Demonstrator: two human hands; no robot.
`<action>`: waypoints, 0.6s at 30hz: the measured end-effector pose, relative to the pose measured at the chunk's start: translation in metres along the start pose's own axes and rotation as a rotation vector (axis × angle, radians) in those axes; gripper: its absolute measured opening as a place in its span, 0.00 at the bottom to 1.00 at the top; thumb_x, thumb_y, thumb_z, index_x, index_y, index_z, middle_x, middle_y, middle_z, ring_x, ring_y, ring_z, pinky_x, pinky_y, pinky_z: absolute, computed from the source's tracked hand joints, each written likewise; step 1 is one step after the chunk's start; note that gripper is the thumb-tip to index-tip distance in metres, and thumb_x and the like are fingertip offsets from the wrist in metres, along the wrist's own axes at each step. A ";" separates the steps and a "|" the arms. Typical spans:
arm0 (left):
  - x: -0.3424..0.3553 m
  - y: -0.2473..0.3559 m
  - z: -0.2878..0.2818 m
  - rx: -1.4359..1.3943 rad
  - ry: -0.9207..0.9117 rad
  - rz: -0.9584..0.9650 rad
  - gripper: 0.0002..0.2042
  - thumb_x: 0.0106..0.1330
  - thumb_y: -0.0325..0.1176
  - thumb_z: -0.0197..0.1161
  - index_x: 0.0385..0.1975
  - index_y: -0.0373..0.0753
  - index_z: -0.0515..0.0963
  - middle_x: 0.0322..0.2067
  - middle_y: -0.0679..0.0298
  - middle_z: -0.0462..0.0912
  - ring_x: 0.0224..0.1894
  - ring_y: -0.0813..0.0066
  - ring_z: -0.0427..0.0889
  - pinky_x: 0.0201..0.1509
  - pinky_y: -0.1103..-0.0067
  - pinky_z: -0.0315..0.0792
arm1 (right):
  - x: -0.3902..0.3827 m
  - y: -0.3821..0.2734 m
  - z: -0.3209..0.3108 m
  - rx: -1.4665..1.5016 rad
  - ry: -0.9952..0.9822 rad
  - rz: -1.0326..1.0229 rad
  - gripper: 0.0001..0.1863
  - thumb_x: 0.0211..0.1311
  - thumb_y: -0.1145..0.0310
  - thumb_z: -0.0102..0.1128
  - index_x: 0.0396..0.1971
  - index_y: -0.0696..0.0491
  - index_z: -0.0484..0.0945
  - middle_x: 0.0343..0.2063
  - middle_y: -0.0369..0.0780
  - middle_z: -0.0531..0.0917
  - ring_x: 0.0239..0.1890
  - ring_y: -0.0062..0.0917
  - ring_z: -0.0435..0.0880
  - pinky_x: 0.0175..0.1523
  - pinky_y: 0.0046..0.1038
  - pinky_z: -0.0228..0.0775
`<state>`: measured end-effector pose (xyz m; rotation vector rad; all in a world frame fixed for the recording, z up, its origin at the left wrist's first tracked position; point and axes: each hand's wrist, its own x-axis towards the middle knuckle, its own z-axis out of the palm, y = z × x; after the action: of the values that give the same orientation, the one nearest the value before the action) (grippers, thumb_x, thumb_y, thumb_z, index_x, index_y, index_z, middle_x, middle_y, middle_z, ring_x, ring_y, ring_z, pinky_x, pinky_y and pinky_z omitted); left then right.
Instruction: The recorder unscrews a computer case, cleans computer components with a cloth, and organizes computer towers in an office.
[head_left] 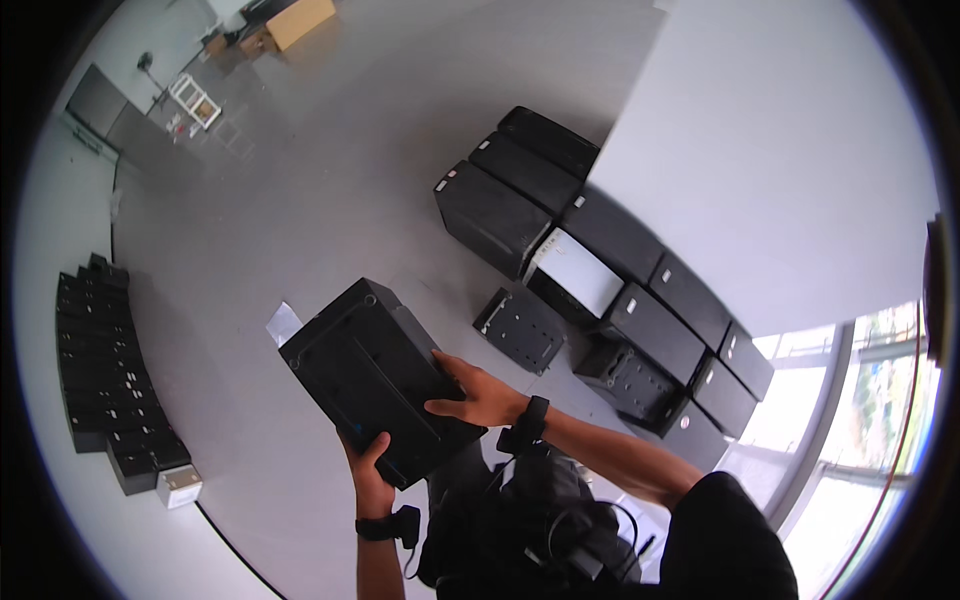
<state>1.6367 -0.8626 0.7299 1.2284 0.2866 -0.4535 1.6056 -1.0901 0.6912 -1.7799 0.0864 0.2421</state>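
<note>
Both of my hands grip a black box-shaped computer case (pixel 355 370), held tilted at the lower middle with a ridged face and round feet up. My left hand (pixel 370 470) holds its lower left edge, thumb on the face and other fingers mostly hidden. My right hand (pixel 472 398) grips the right edge, thumb and fingers over it. A pale sheet (pixel 282 322) shows just beyond the case's left corner. Near my right hand, a smaller dark metal chassis with holes (pixel 520 330) lies on the floor.
Several black cases (pixel 510 210) and one silver-topped case (pixel 578 272) stand along a white wall (pixel 760 150) at right. More dark cases (pixel 110 370) line the left wall, beside a white box (pixel 180 485). A white cart (pixel 195 100) and cardboard boxes (pixel 300 20) are far back. Windows (pixel 870 380) are lower right.
</note>
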 end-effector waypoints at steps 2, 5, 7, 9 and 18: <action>0.071 -0.004 0.007 -0.038 -0.018 -0.104 0.43 0.53 0.23 0.67 0.70 0.43 0.53 0.61 0.57 0.66 0.64 0.56 0.66 0.67 0.63 0.64 | 0.059 0.006 -0.024 -0.088 0.075 0.120 0.48 0.58 0.46 0.64 0.67 0.66 0.55 0.61 0.58 0.68 0.64 0.45 0.69 0.68 0.35 0.60; 0.166 -0.018 0.006 -0.039 -0.015 -0.179 0.46 0.53 0.24 0.69 0.71 0.45 0.48 0.64 0.57 0.62 0.66 0.55 0.62 0.70 0.62 0.59 | 0.145 0.037 -0.043 -0.055 0.130 0.184 0.49 0.55 0.47 0.65 0.67 0.64 0.55 0.61 0.59 0.67 0.65 0.49 0.67 0.68 0.38 0.59; 0.228 -0.039 0.005 -0.005 -0.075 -0.163 0.48 0.53 0.24 0.70 0.72 0.46 0.44 0.65 0.57 0.59 0.68 0.56 0.59 0.72 0.63 0.54 | 0.200 0.066 -0.060 -0.074 0.127 0.222 0.47 0.57 0.48 0.64 0.67 0.63 0.56 0.62 0.59 0.67 0.65 0.48 0.68 0.68 0.37 0.60; 0.277 -0.065 -0.008 -0.008 -0.084 -0.177 0.50 0.53 0.23 0.70 0.72 0.48 0.43 0.66 0.57 0.57 0.68 0.57 0.57 0.74 0.65 0.51 | 0.247 0.108 -0.072 -0.027 0.134 0.241 0.46 0.58 0.49 0.64 0.67 0.63 0.56 0.61 0.57 0.69 0.64 0.45 0.70 0.67 0.36 0.61; 0.456 -0.238 0.037 -0.026 0.037 -0.538 0.51 0.55 0.22 0.69 0.73 0.57 0.40 0.69 0.58 0.53 0.68 0.50 0.57 0.63 0.46 0.61 | 0.362 0.338 -0.117 -0.181 0.199 0.566 0.47 0.55 0.42 0.64 0.66 0.58 0.60 0.59 0.53 0.72 0.62 0.42 0.72 0.66 0.34 0.61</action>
<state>1.9209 -1.0420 0.3389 1.1280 0.6588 -0.8866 1.9078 -1.2528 0.3156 -1.9243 0.7367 0.4883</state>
